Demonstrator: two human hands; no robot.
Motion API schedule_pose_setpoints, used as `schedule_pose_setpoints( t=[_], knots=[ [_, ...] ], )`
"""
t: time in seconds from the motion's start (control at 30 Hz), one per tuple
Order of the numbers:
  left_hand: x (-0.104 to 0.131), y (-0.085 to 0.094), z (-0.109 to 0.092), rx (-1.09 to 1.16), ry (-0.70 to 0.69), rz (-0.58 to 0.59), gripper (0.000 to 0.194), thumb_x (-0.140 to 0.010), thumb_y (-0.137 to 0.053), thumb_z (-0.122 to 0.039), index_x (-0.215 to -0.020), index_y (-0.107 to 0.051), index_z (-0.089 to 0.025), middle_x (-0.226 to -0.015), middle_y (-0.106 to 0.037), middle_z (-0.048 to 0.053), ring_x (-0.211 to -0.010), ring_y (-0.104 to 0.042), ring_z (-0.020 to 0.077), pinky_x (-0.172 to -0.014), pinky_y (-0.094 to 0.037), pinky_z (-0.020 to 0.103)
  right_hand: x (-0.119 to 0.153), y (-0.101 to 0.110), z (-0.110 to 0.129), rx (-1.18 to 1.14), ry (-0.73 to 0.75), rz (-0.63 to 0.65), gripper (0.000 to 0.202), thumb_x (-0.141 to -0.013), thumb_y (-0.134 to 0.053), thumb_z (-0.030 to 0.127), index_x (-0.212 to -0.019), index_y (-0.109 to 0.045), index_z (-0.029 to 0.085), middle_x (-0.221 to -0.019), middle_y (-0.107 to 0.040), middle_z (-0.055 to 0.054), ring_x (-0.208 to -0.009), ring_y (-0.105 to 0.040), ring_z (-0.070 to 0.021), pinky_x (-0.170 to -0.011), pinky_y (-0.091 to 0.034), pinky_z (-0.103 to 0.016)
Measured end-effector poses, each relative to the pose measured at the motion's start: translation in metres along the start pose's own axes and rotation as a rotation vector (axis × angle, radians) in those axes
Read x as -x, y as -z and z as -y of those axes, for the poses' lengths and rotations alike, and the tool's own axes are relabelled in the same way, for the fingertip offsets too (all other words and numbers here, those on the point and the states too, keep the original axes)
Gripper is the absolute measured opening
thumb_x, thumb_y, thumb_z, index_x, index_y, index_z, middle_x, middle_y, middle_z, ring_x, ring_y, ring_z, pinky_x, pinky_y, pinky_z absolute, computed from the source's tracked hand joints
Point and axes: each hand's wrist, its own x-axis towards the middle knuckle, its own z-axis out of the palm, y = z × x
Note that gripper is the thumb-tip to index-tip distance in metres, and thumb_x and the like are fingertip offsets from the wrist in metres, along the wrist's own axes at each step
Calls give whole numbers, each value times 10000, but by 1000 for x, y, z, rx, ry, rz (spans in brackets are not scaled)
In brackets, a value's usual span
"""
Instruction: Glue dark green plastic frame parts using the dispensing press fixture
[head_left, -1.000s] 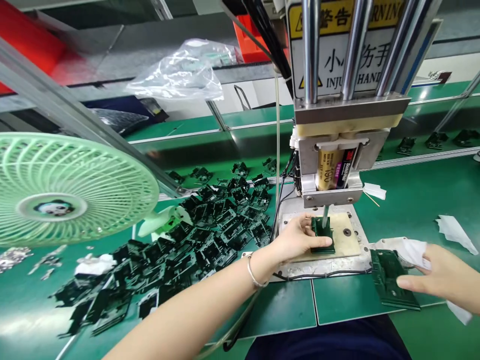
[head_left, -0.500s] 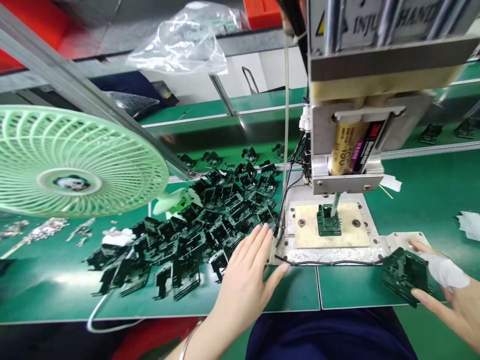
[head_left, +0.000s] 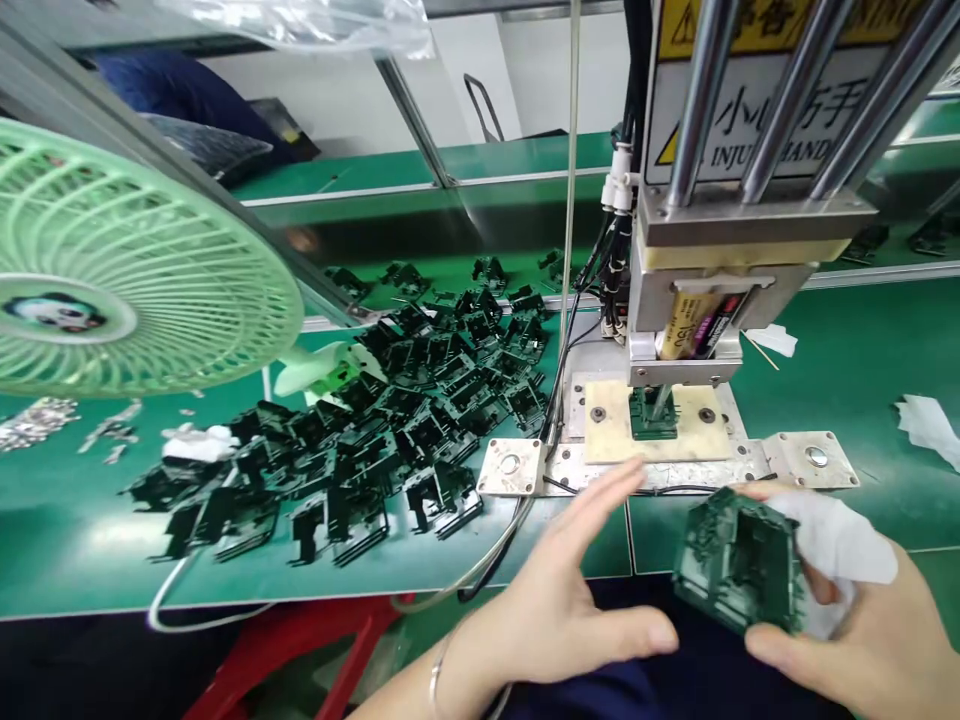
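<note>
My right hand [head_left: 840, 590], with white tissue [head_left: 836, 535] around its fingers, grips a dark green plastic housing [head_left: 739, 565] in front of the press. To its left, my left hand [head_left: 574, 600] is open and holds nothing, thumb apart from the stretched fingers. A press head [head_left: 724, 310] is lowered, its thin rod touching or close above a second dark green housing [head_left: 652, 412] on the cream fixture plate [head_left: 705, 440]. At the base's two ends, the left round button [head_left: 510, 464] and right round button [head_left: 816, 457] are both uncovered.
Many more dark green housings [head_left: 450, 370] are heaped left of the press. A pale green fan [head_left: 150, 290] stands at the far left, near small metal parts [head_left: 34, 425]. Cables [head_left: 502, 540] run over the front table edge. White tissue pieces [head_left: 926, 425] lie at right.
Both hands have left the buttons. My left hand moved right; my right hand carried its housing left and closer to me. The view has shifted, and the press head looks lower.
</note>
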Motion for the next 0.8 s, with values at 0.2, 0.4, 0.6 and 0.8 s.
schedule_pose_setpoints(
  t=[0.2,0.4,0.6,0.8],
  knots=[
    [-14,-28,-5,908,222,144,797,-731,-844,-543,-1430,-566,-279,-1397,-643,131,-1266,-627,340,-1103,-459,503,-12,-20,33,-286,-18,32,588,-744,-787,771,-1067,-681,292,-810,-687,-8,-620,-666,-225,-535,-586,-291],
    [-10,-25,-10,1253,594,299,703,-590,-873,-641,-1096,-798,-158,-936,-786,97,-900,-723,254,-877,-529,336,-16,12,27,-310,-36,348,623,-794,-609,880,-889,-676,268,-730,-525,-1,-561,-447,-171,-499,-373,-301],
    [-11,-31,-13,1178,778,278,611,-430,-904,-660,-648,-758,-108,-469,-494,-27,-448,-366,71,-472,-266,215,-50,-10,51,-167,90,559,793,-769,-407,998,-684,-428,209,-629,-399,38,-500,-299,-125,-469,-236,-304],
    [-10,-25,-13,1168,744,248,571,-503,-882,-626,-714,-781,-105,-571,-603,9,-493,-437,89,-529,-345,230,-46,-6,37,-219,1,534,745,-767,-552,947,-709,-453,211,-667,-414,35,-527,-310,-130,-460,-233,-284]
  ],
)
